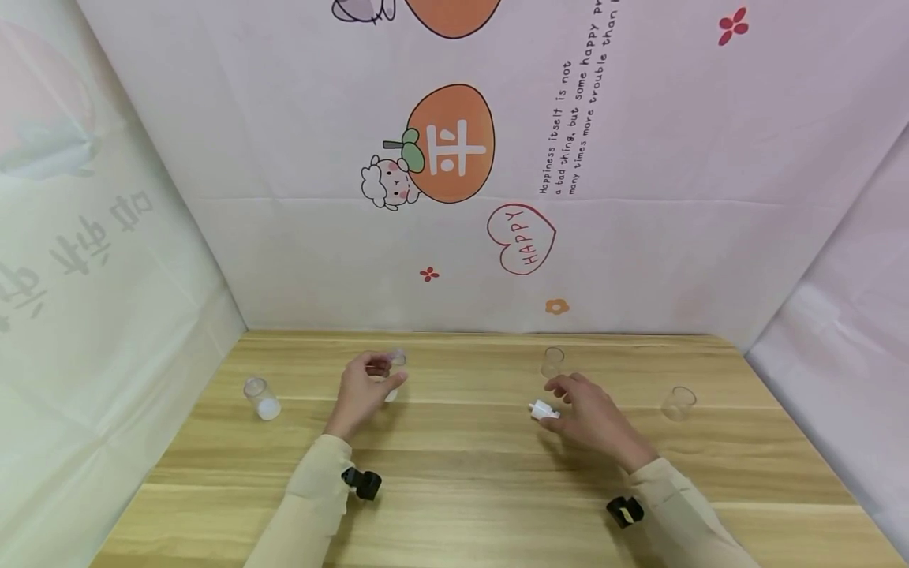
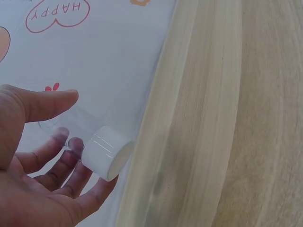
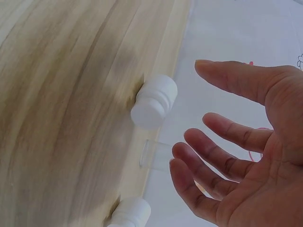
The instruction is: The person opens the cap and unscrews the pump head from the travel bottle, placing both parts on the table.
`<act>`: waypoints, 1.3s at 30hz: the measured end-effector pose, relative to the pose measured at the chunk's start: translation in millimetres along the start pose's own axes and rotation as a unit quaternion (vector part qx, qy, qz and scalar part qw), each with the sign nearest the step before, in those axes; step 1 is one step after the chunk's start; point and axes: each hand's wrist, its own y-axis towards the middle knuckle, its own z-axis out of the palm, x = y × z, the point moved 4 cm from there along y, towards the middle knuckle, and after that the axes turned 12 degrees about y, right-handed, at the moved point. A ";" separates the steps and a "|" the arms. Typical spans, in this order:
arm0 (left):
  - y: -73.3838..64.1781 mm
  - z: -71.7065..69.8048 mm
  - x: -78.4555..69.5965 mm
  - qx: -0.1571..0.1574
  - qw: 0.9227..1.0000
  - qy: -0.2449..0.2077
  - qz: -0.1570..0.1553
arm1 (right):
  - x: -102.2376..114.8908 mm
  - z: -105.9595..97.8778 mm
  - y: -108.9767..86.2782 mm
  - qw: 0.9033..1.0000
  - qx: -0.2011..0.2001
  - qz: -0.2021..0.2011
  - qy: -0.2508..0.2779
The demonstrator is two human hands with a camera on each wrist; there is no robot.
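A clear cylinder with a white end point(image 2: 108, 151) stands at my left hand point(image 1: 362, 394). The white end is down by the wood, and the fingertips point(image 2: 75, 144) show through the clear part. My left thumb is spread from the fingers along the near side. My right hand point(image 1: 589, 414) is spread around a small white bottle point(image 3: 154, 101), with a gap between them. Behind the bottle is a clear cup point(image 1: 552, 361). Low in the right wrist view sits a second white bottle point(image 3: 131, 212), hidden in the head view.
A clear cup with a white bottom point(image 1: 263, 398) stands at the table's left side, and another clear cup point(image 1: 679, 402) at the right. The wood table point(image 1: 454, 489) meets a printed cloth wall point(image 1: 319, 260) at the back, with more cloth on both sides.
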 end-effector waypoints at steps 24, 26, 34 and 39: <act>13.0 -3.5 26.4 -0.067 0.995 -0.041 -0.059 | 6.8 6.4 0.9 1.000 0.007 -0.018 -0.001; 13.9 -3.1 27.3 -0.071 0.995 -0.043 -0.061 | 6.8 6.5 0.9 1.000 0.010 -0.015 0.000; 16.8 -1.3 29.7 -0.079 0.993 -0.051 -0.067 | 6.9 6.1 1.7 1.000 0.014 -0.012 -0.003; 17.4 1.3 32.7 -0.082 0.993 -0.052 -0.067 | 5.7 6.3 1.0 1.000 0.016 -0.011 -0.005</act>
